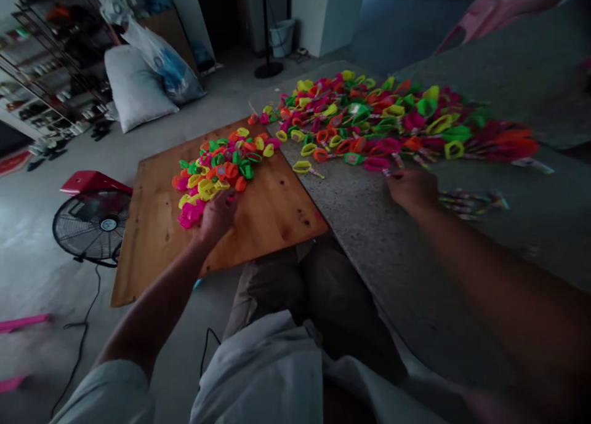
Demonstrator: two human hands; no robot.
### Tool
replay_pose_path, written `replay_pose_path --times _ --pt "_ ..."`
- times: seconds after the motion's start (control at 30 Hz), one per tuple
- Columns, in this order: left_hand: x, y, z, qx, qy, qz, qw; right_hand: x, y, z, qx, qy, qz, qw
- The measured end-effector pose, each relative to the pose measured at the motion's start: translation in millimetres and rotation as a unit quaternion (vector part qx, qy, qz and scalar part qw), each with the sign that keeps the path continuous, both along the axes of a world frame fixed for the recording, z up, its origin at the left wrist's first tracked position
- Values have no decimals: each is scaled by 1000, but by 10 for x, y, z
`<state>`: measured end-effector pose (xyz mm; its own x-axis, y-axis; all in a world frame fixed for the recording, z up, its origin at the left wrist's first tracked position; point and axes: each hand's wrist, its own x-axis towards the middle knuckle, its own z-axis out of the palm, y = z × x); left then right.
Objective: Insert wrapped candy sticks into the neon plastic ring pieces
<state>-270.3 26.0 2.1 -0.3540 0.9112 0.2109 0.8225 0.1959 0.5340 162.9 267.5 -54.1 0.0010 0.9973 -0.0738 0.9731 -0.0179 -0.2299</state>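
Note:
On the wooden board, my left hand (218, 215) is at the near edge of a heap of bright plastic bracelet-like loops (217, 165), beside a magenta loop (190, 215). Its fingers are curled; what lies in them, if anything, is hidden. Over the grey table, my right hand (413, 189) has its fingertips pinched at the striped stick end of a magenta plastic loop (376, 164). That loop lies at the front edge of a larger pile of neon loops (369, 113), many with thin striped sticks attached.
Several loose striped sticks (473, 202) lie right of my right hand. The wooden board (258, 227) meets the grey table (360, 227) above my lap. A floor fan (92, 224) stands left of the board. White sacks (136, 88), a shoe rack (46, 61) and a bucket (281, 37) are farther back.

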Motion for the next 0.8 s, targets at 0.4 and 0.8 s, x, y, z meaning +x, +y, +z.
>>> replay_pose_path --times 0.4,0.8 --pt "-377 215 -106 -110 58 -61 990 309 -715 -57 81 92 125 984" --pt "1037 -16 11 -156 -698 -96 692 441 -1705 227 57 234 168 956"
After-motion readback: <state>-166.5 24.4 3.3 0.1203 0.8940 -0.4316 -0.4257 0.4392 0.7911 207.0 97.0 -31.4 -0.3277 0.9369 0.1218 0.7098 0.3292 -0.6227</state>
